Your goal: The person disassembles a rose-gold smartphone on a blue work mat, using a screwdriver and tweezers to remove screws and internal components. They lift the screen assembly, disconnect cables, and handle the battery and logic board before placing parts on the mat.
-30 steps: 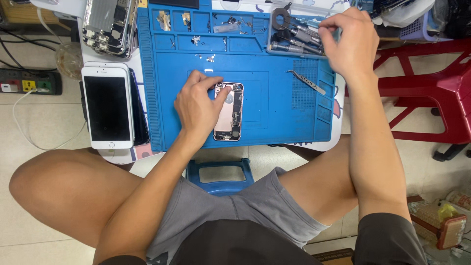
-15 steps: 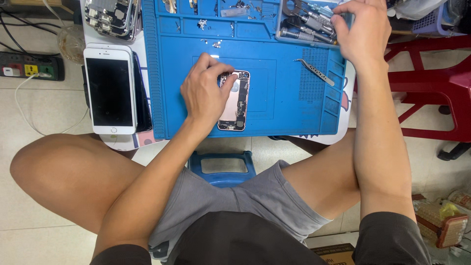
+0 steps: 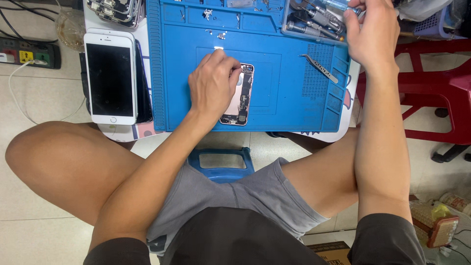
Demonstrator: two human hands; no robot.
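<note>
An opened phone body [image 3: 240,100] with its inner parts showing lies on a blue repair mat [image 3: 274,113]. My left hand [image 3: 213,83] rests flat over its left side and holds it down. At the mat's top right corner my right hand [image 3: 370,32] has its fingers closed around a blue-handled tool [image 3: 338,6], over a tray of screwdrivers [image 3: 314,22]. Metal tweezers [image 3: 320,67] lie on the mat below that tray, apart from both hands.
A white phone [image 3: 110,78] with a dark screen lies left of the mat, beside more phone parts [image 3: 115,11]. A power strip [image 3: 27,53] sits on the floor at far left. A red stool [image 3: 434,88] stands right, a blue stool [image 3: 221,164] under my legs.
The view has shifted so the mat sits higher in frame. My right hand stayed at the tool tray and now grips a blue-handled tool. My left hand stayed on the phone body.
</note>
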